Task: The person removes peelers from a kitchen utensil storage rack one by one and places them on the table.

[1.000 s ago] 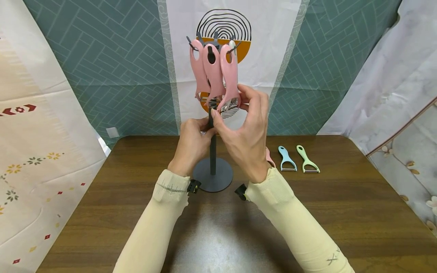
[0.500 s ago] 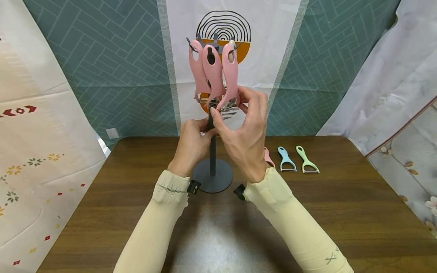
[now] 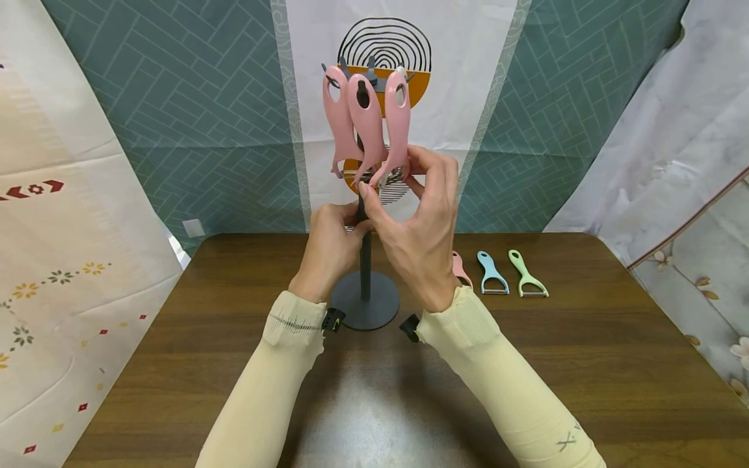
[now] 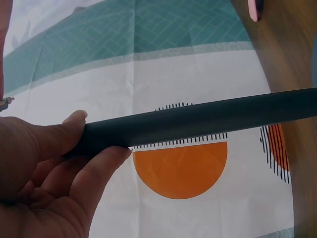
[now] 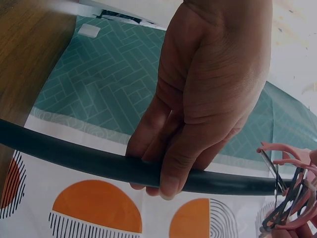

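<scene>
A dark grey stand has a round base (image 3: 380, 309), an upright pole (image 3: 365, 270) and hooks at its top. Three pink peelers (image 3: 367, 123) hang side by side there, blades down. My left hand (image 3: 332, 240) grips the pole below the peelers; the left wrist view shows its thumb and fingers (image 4: 106, 168) around the pole. With thumb and fingers my right hand (image 3: 422, 227) holds the rightmost pink peeler (image 3: 398, 117) by its blade end. That peeler's handle hole is near a hook; whether the hook passes through it I cannot tell.
On the wooden table (image 3: 234, 364), right of the stand, lie a blue peeler (image 3: 493, 273), a green peeler (image 3: 527, 273) and a pink peeler (image 3: 459, 266) partly hidden by my right wrist. Behind hangs a patterned cloth (image 3: 222, 149).
The rightmost pink peeler's handle has shifted slightly up and to the right, apart from the middle one, in my right hand. My left hand has kept its hold on the pole.
</scene>
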A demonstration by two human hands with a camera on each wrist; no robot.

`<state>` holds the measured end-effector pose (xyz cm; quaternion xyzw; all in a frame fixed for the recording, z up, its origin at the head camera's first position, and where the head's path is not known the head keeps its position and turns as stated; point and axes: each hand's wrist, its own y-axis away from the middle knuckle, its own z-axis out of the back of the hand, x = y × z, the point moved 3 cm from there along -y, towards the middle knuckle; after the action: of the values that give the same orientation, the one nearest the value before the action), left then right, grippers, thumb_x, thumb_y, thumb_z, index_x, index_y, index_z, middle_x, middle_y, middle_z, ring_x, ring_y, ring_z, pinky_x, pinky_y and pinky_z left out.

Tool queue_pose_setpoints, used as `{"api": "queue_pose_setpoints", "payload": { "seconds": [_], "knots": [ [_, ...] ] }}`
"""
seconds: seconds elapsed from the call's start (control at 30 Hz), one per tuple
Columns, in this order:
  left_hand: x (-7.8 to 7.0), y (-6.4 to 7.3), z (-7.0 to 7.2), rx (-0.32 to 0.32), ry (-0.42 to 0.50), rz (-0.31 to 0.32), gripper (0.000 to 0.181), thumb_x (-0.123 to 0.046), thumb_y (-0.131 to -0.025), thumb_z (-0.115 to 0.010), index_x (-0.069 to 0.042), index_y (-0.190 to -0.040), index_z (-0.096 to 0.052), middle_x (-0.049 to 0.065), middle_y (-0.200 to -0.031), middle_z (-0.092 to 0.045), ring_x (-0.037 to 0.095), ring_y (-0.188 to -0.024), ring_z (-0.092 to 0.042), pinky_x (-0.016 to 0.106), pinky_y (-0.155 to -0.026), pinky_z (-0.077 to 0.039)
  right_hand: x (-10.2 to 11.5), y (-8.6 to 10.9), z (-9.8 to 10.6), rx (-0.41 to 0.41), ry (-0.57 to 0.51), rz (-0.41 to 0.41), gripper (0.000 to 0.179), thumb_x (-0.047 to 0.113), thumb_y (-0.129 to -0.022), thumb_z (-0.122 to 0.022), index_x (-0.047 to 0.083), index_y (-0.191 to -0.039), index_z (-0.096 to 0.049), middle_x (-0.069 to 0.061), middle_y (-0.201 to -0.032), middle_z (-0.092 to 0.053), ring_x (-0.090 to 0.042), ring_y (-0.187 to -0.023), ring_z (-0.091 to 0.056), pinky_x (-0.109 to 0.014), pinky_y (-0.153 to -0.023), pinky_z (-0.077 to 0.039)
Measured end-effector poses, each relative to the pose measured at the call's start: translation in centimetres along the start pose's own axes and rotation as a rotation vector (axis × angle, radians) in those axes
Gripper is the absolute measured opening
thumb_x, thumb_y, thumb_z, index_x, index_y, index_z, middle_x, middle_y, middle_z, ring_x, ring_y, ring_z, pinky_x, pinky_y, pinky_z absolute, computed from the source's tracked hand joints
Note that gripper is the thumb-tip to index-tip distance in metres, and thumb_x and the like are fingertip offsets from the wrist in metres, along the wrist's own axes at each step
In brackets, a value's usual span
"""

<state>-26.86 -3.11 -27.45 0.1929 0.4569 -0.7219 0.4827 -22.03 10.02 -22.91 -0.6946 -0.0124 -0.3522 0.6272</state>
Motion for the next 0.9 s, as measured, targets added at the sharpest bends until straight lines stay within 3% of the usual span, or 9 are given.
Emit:
{"api": "queue_pose_setpoints", "payload": {
  "seconds": [0.7, 0.9],
  "knots": [
    [0.06, 0.01, -0.03, 0.011, 0.003, 0.000, 0.019, -0.011, -0.094, -0.073, -0.004, -0.111, -0.079, 0.013, -0.096, -0.080, 0.023, -0.094, -0.076, 0.039, -0.080, -0.059, -0.16, 0.25, 0.05, 0.014, -0.035, -0.015, 0.053, 0.025, -0.085, -0.081, 0.002, -0.128, -0.059, -0.013, -0.121, -0.054, -0.017, -0.110, -0.055, -0.028, -0.100, -0.055],
    [-0.03, 0.03, -0.03, 0.012, 0.002, -0.004, 0.015, -0.011, -0.094, -0.073, -0.005, -0.107, -0.079, 0.012, -0.092, -0.080, 0.022, -0.088, -0.074, 0.036, -0.074, -0.056, -0.28, 0.39, 0.18, 0.008, -0.036, 0.002, 0.053, 0.025, -0.085, -0.081, 0.002, -0.127, -0.059, -0.014, -0.121, -0.054, -0.016, -0.111, -0.055, -0.030, -0.100, -0.056]
  ]
}}
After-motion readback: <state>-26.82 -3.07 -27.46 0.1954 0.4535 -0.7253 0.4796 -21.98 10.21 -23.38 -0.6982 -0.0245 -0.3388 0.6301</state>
